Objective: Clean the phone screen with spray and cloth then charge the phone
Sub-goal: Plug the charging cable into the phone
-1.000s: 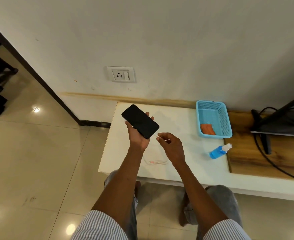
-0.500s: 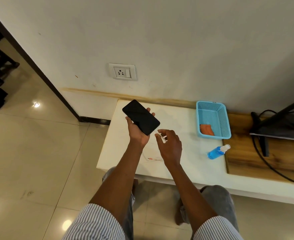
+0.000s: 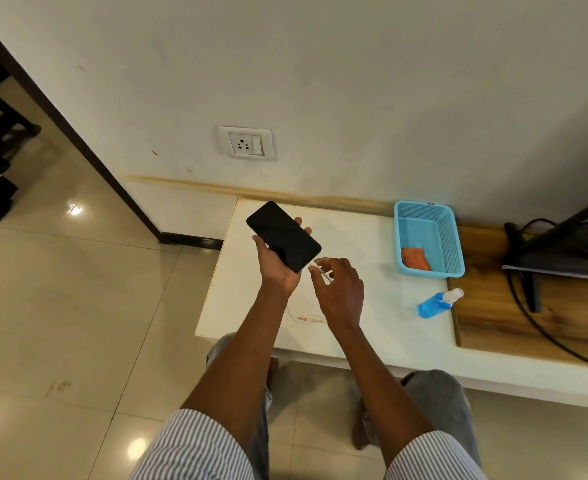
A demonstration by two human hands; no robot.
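Closer to the phone's lower end than half a second ago, the right hand (image 3: 337, 289) now has the tip of the white charging cable (image 3: 322, 271) just beside the bottom corner of the phone (image 3: 283, 235); whether the plug touches the port cannot be made out, as the connector is small and partly covered by the fingers. That hand pinches the cable between thumb and fingertips. The left hand (image 3: 278, 265) grips the phone from beneath, thumb on its near edge and fingertips showing past its far edge, holding it above the white table (image 3: 372, 237) with the dark screen facing up and tilted.

More of the cable lies on the table under the two forearms, with a small red-marked tag on it; its run is mostly hidden by the arms. An orange cloth (image 3: 415, 258) lies in the near end of the blue basket (image 3: 455, 244) at the back right of the table. The blue spray bottle (image 3: 437, 303) lies on its side near the table's right edge, well apart from the hands. A wall socket (image 3: 246, 143) sits on the wall above the table. Black cables (image 3: 541, 327) cross the wooden surface (image 3: 493, 306) at right, running out of frame.
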